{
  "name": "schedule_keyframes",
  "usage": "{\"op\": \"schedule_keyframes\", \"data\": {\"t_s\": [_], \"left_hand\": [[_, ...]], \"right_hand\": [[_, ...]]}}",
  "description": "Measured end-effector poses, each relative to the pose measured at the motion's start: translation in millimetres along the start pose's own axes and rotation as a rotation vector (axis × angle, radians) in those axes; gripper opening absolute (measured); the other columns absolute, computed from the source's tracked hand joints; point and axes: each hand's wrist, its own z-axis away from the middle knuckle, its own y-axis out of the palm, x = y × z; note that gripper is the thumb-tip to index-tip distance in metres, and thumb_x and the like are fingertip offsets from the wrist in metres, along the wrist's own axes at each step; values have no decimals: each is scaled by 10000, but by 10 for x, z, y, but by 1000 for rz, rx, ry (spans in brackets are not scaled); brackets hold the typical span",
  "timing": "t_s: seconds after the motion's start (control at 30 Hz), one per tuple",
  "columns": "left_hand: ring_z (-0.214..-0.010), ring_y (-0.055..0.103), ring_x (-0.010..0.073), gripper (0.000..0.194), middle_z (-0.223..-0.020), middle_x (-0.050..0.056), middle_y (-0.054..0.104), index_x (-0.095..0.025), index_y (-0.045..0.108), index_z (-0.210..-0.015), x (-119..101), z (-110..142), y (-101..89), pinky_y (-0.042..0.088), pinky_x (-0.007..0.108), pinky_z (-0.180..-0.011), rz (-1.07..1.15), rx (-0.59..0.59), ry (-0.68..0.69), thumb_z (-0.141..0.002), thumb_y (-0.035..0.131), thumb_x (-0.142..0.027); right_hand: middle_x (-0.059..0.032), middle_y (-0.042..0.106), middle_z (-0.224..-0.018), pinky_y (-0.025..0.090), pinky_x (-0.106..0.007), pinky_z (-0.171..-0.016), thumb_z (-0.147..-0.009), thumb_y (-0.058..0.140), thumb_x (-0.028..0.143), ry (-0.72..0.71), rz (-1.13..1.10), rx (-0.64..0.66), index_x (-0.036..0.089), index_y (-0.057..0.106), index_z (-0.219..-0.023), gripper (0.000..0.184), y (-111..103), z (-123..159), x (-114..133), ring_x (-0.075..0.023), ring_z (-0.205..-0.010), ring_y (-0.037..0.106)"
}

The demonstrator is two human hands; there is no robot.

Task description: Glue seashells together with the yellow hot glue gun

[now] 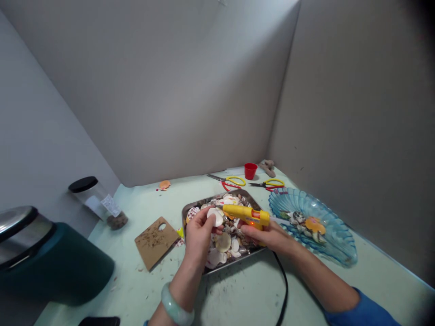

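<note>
One yellow hot-glue gun point(243, 212), gripped in the right hand point(268, 234) above a metal tray point(234, 262) of mixed seashells point(223, 243) — long axis crosswise, nozzle point(220, 207) pointing left and slightly away, rear end with translucent glue stick point(280, 220) aimed right toward a blue scalloped glass dish point(340, 235). One white seashell point(215, 218), pinched between thumb and fingers of the left hand point(200, 227), over the same tray, broad face tilted toward the wearer, upper edge beside the nozzle — contact impossible to tell. Black cord point(285, 290), running from below the right hand toward the wearer.
</note>
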Motion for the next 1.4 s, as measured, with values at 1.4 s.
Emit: {"op": "schedule_keyframes", "data": {"t_s": [1.4], "left_hand": [[-530,648,125,496,-868,70,759,-98,680,-1192,-7,-24,-37,525,224,-512,6,-64,21,-730,734,-270]], "right_hand": [[-30,721,-895,521,-298,-672,-837,692,455,-160,109,41,278,755,-1038,275,2,19,134,-229,-853,649]]}}
